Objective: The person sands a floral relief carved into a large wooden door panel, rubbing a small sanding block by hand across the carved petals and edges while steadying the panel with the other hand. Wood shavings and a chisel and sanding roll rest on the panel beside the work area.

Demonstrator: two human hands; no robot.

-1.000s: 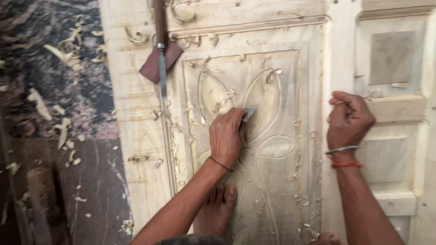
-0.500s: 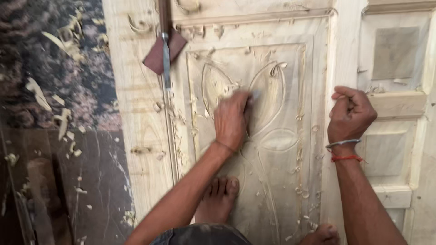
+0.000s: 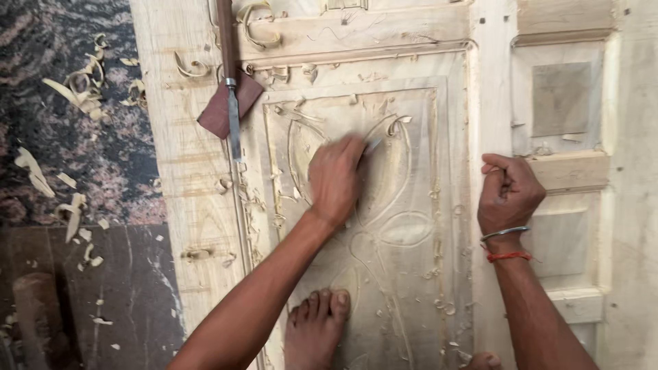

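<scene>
Two hands: left hand (image 3: 336, 179) w/ chisel (image 3: 372, 144) on carved panel (image 3: 404, 274), right hand (image 3: 507, 193) fisted.

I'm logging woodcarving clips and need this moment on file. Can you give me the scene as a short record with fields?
Setting: pale wooden door panel lying flat on a dark stone floor
Left hand: pressed on the carved panel, gripping a small tool whose metal tip shows past the fingers
Right hand: closed in a fist over the panel's right rail; what it holds is hidden
Carving: looping outlines cut into the panel
Spare chisel: lying on a brown scrap at top
Foot: bare, on the panel
Debris: wood shavings
</scene>
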